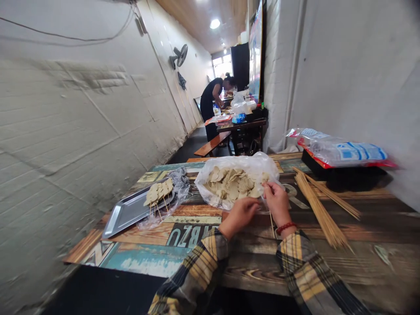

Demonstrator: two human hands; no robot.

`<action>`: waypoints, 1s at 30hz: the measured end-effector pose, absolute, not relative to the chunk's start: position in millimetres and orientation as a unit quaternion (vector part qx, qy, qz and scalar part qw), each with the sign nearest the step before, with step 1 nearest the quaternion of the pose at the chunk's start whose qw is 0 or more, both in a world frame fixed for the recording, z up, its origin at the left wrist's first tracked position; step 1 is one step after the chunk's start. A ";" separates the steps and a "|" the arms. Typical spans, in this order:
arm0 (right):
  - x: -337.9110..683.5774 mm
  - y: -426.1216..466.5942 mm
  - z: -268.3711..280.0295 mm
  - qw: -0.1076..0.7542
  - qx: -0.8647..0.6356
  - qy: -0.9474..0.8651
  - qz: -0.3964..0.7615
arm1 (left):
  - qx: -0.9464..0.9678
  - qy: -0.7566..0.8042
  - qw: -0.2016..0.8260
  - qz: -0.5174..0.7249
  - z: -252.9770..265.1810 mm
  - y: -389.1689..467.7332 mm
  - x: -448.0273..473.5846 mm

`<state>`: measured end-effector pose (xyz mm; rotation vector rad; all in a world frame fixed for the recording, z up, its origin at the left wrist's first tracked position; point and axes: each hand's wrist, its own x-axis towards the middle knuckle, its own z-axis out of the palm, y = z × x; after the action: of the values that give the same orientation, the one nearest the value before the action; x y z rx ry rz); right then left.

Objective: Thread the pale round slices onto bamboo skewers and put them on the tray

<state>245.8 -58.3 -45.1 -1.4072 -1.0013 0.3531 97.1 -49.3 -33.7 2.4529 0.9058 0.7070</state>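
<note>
A clear plastic bag (205, 197) lies open on the table, holding a heap of pale greyish-beige flat slices (234, 181). At its right edge, my right hand (277, 203) is closed on a thin bamboo skewer (271, 225), whose lower end shows below the palm. A pale slice (265, 177) is at my right fingertips. My left hand (239, 215) is just left of it at the bag's near edge, fingers curled together; what they hold, if anything, cannot be made out. Several skewers loaded with slices (160, 191) lie on a metal tray (121, 214) at left.
Loose bamboo skewers (320, 210) lie in a bundle at right. Behind them is a black container (341, 175) with plastic packaging (348, 151) on top. Crumpled plastic (180, 183) lies beside the tray. Farther back, a person (211, 100) bends over another table (243, 126).
</note>
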 end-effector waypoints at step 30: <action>240.4 -62.7 -36.6 0.676 -0.555 -0.417 0.249 | 0.805 0.541 0.004 0.245 -10.0 11.8 87.9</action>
<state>240.4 -62.7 -36.6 -1.2479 -0.9369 0.5604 87.9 11.8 -10.0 2.5216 1.6950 0.7680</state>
